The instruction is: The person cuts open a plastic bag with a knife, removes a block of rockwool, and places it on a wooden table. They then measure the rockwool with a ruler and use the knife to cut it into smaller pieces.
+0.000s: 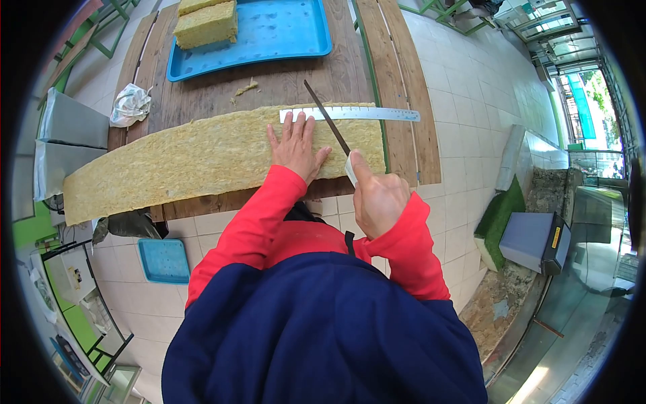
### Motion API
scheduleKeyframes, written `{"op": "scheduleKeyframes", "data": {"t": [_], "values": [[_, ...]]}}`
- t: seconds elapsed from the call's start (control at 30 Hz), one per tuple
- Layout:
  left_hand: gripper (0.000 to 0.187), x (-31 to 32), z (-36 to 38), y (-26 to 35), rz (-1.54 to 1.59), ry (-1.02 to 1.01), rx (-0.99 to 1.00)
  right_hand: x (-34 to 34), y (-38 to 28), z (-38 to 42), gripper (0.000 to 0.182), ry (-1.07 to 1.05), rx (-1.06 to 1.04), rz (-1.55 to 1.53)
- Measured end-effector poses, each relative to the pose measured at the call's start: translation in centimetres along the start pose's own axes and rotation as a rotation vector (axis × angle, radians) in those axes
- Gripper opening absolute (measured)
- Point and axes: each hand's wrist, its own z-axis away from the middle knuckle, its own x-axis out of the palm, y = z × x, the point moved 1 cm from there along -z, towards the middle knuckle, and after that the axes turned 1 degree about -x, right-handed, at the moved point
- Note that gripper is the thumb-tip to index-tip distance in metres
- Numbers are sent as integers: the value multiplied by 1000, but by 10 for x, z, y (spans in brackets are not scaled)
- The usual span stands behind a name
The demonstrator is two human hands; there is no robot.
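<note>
A long yellow fibrous slab (182, 158), like mineral wool, lies across the wooden table. My left hand (295, 149) rests flat on it with fingers spread, its fingertips touching the metal ruler (398, 115). The ruler lies across the slab's right part and sticks out past its right end. In my right hand (381, 202) is a knife (326, 116) with a long, thin dark blade and a white handle. Its blade crosses over the ruler, tip pointing away from me. Whether the edge touches the slab cannot be made out.
At the table's far side, a blue tray (282, 56) holds yellow fibrous blocks (206, 28). Small yellow scraps (246, 88) and a crumpled white plastic bag (131, 106) lie on the wood. Another blue tray (163, 277) is on the tiled floor at left.
</note>
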Motion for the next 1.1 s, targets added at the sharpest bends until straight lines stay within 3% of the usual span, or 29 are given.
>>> {"op": "scheduleKeyframes", "data": {"t": [0.6, 0.7, 1.1], "values": [[67, -2, 1, 0, -2, -8, 4, -21, -23, 3, 44, -118, 38, 78], [68, -2, 2, 0, 4, -8, 5, 3, -18, -12, 43, -128, 70, 66], [71, 1, 5, -2, 50, 25, -4, -3, -16, -6, 40, -22, -11, -7]]}}
